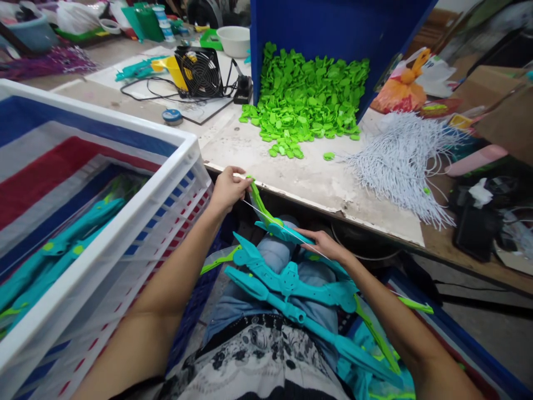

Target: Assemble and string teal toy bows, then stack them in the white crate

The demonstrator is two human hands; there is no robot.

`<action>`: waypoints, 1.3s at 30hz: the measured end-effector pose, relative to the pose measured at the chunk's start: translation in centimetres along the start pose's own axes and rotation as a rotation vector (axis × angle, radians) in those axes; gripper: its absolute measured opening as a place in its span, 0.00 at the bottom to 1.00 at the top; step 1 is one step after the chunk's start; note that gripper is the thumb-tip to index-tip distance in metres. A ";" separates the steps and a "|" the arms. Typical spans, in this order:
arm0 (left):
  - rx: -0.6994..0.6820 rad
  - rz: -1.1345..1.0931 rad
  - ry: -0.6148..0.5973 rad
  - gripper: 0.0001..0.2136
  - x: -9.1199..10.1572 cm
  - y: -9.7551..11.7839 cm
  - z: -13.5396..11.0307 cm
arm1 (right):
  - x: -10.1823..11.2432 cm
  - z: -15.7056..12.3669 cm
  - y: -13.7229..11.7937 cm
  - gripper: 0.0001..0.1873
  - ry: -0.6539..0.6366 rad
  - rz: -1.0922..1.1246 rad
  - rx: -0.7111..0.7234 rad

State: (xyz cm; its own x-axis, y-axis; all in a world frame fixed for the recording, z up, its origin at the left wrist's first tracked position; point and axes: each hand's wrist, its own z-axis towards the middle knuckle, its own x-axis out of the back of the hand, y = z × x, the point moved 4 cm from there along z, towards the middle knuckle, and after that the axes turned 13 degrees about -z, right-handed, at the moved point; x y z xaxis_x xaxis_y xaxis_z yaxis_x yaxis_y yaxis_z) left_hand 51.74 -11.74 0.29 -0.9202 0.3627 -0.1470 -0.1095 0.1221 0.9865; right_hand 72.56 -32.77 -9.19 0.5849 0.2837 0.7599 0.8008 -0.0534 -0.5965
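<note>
Just at left grip point(230, 188): tip of green limb point(259, 201).

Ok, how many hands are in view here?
2. The left hand is at the upper tip of a green arm; the right hand is on the turquoise part joined to it. No other hands show.

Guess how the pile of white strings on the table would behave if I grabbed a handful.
The white strings are likely floppy, since loose ends splay and curve across the table. Each strand looks thin, so a small handful would probably feel light. Many cross and overlap, so lifting some could drag others along.
</note>
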 end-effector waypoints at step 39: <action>-0.017 -0.024 -0.101 0.09 1.2 -1.9 -3.5 | 11.2 13.1 -13.3 0.08 1.098 0.094 0.173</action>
State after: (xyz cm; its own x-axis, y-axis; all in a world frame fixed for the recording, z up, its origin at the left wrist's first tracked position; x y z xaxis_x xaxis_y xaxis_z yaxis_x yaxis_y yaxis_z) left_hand 49.50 -14.79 -1.53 -0.8746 0.4516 -0.1765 -0.1382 0.1168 0.9835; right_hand 66.77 -16.34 3.92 0.5068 -0.7192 0.4753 0.7689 0.1277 -0.6265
